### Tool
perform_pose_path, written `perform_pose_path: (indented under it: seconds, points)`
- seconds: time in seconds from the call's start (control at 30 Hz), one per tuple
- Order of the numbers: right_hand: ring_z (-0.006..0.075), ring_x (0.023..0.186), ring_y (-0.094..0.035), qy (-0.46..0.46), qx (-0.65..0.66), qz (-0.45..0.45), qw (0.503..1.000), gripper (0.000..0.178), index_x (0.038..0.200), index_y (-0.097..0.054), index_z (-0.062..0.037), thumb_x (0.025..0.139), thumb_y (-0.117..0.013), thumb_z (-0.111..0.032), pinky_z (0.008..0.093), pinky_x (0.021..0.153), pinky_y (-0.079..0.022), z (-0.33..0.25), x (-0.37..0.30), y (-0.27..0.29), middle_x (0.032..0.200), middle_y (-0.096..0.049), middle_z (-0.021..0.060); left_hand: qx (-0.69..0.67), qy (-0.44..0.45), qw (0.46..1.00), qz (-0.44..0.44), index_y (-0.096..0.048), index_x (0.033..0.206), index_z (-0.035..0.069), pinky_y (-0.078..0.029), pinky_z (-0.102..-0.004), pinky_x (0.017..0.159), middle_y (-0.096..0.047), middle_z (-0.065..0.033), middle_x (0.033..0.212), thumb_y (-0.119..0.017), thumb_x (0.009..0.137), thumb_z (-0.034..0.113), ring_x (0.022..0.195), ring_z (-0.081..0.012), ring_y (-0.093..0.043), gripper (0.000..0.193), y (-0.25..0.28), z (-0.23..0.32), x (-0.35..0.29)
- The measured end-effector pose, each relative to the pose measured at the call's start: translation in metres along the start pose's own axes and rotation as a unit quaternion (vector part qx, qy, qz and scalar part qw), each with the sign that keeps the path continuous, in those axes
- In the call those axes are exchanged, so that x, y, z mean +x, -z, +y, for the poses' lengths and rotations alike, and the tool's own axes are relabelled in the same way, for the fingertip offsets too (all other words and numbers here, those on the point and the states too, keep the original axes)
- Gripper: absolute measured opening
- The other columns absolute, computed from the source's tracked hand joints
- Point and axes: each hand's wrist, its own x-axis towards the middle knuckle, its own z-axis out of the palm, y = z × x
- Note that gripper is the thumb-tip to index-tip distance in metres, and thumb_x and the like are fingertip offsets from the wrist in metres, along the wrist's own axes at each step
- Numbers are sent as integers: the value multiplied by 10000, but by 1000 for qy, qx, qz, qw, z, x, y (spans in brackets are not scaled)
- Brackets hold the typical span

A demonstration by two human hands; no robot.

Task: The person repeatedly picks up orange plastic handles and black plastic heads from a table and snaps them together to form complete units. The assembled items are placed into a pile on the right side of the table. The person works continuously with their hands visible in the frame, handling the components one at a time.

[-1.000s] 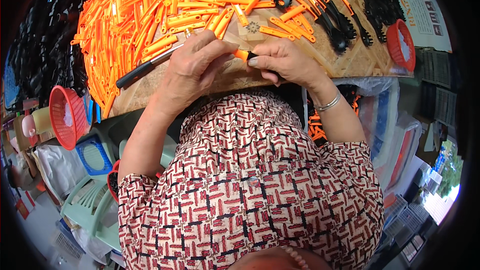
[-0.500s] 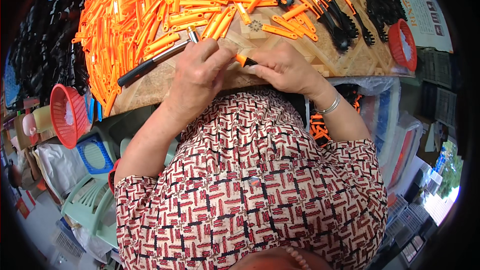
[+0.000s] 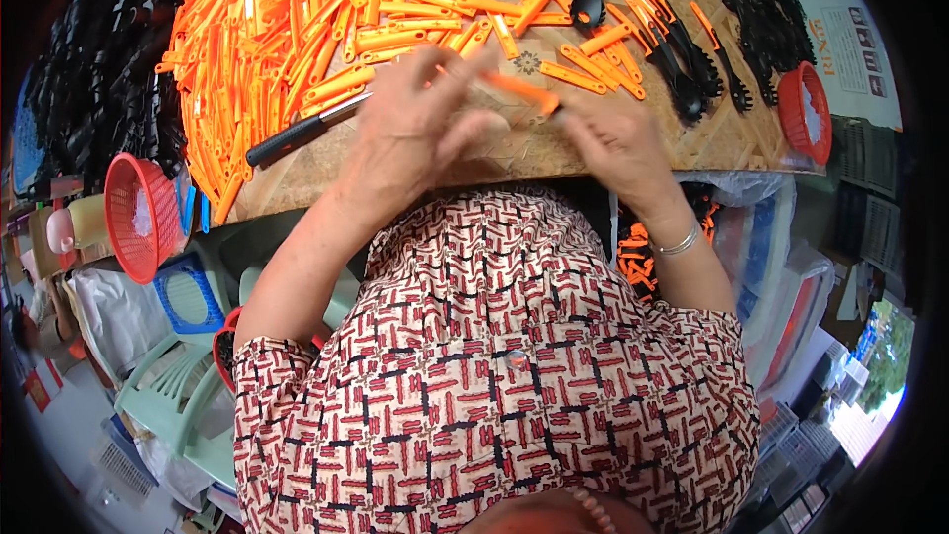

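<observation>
An orange handle (image 3: 522,92) with a short dark end is between my hands, blurred by motion. My right hand (image 3: 633,153) grips it at the dark end with thumb and fingers. My left hand (image 3: 410,124) is beside its other end, thumb held away from the fingers. Its fingers are smeared, so I cannot see whether they touch the handle. Under my left hand lies a hammer (image 3: 287,141) with a black grip and metal shaft; its head is hidden. A big heap of orange handles (image 3: 287,40) spreads over the table (image 3: 494,163) at the left.
Black kitchen utensils (image 3: 682,69), some with orange handles, lie at the right. A red basket (image 3: 806,114) stands at the right edge, another red basket (image 3: 141,218) at the left. Black pieces (image 3: 99,69) pile up far left. A green chair (image 3: 173,386) stands below left.
My hands have moved apart, bringing more of the orange handle into sight. The right hand has shifted right with it. The left thumb has spread away, and the hammer head is now covered.
</observation>
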Motion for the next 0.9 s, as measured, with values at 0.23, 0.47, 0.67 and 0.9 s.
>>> perform_pose_path:
  seconds: [0.23,0.47,0.67,0.9]
  points:
    - [237,941,-597,-60,-462,107,878,331,1238,-697,-135,920,-728,-223,392,818,-438,62,1,44,986,-628,38,240,38,969,-30,-706,1217,166,-480,-444,897,-651,-77,1131,-734,905,254,1075,-283,-599,325,-38,-29,31]
    - [251,1078,-577,-103,-486,137,857,328,1234,-700,-137,915,-720,-209,421,899,-426,101,-4,43,1151,-632,45,226,13,974,3,-739,1192,215,-477,-449,913,-656,-65,1258,-679,906,157,1130,-306,-603,298,-39,-51,61]
    - [255,1089,-589,-32,-447,198,872,285,1166,-698,-102,890,-714,-171,421,904,-438,81,2,45,1165,-644,60,125,-28,988,-91,-747,1119,164,-492,-458,940,-652,-61,1267,-701,886,91,1151,-322,-599,249,-42,-33,57]
    - [293,977,-622,12,-276,94,957,189,1067,-690,-35,893,-687,-109,401,844,-489,30,-6,-5,1114,-643,116,105,8,992,-63,-741,1116,173,-453,-460,1032,-622,-59,1350,-679,840,-20,1258,-323,-551,343,-30,-45,34]
